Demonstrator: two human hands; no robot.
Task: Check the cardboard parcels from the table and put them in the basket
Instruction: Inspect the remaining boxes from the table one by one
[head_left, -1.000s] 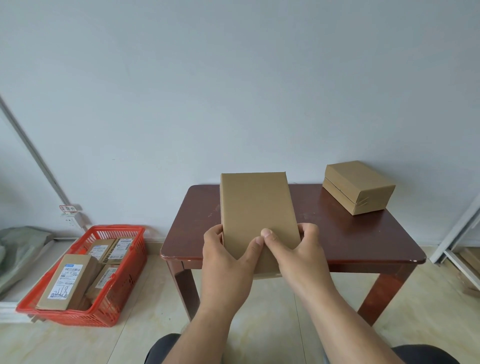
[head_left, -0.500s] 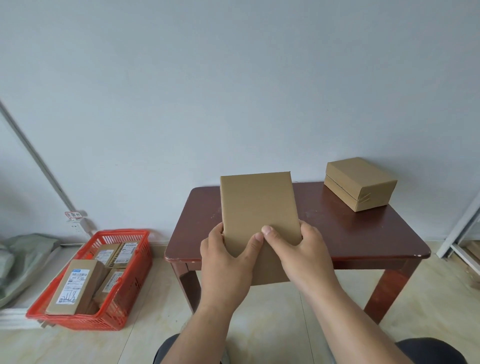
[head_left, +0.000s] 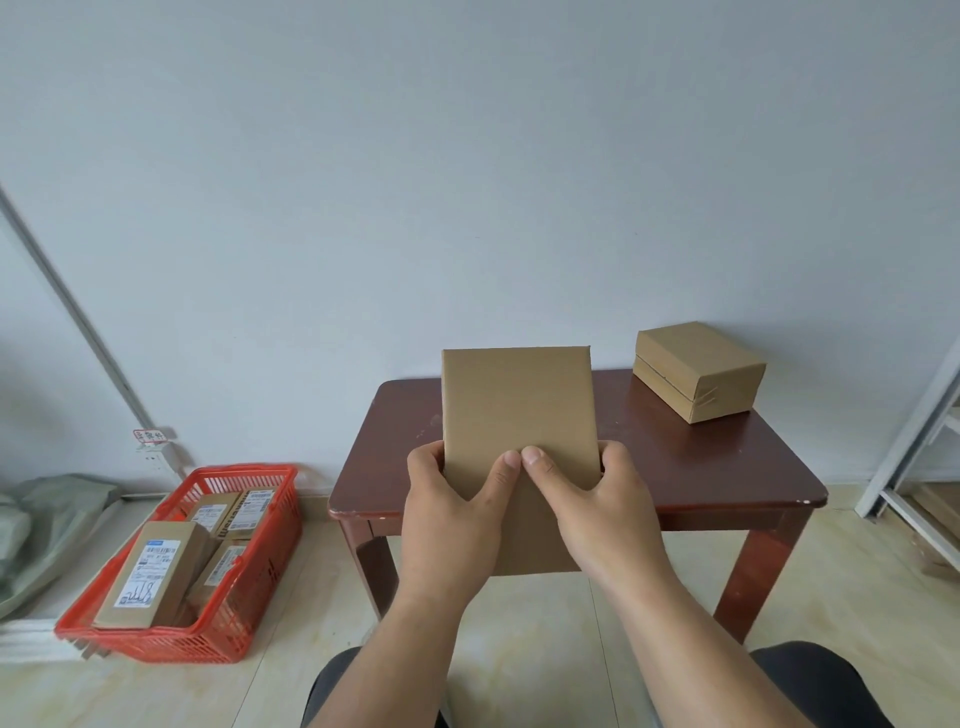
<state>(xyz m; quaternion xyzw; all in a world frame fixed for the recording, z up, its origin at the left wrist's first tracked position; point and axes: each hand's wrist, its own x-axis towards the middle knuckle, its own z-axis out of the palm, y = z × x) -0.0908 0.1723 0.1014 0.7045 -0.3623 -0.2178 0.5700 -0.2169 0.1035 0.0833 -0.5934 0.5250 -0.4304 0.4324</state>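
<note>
A flat plain cardboard parcel (head_left: 517, 410) is held up in front of me, above the near edge of the dark wooden table (head_left: 701, 473). My left hand (head_left: 449, 514) grips its lower left side and my right hand (head_left: 592, 509) its lower right, both thumbs pressed on the blank face toward me. A second, thicker taped cardboard parcel (head_left: 698, 369) rests at the table's back right. On the floor to the left stands a red plastic basket (head_left: 260, 587) with several labelled parcels (head_left: 150, 571) inside.
Grey bags (head_left: 47, 519) lie on the floor left of the basket. A white metal rack (head_left: 919, 457) stands at the right edge. A slanted white conduit (head_left: 88, 332) runs down the wall to a socket. My knees show at the bottom.
The parcel has tilted more upright toward me, so its face looks shorter and wider. My thumbs have come together at its middle. The view has shifted slightly.
</note>
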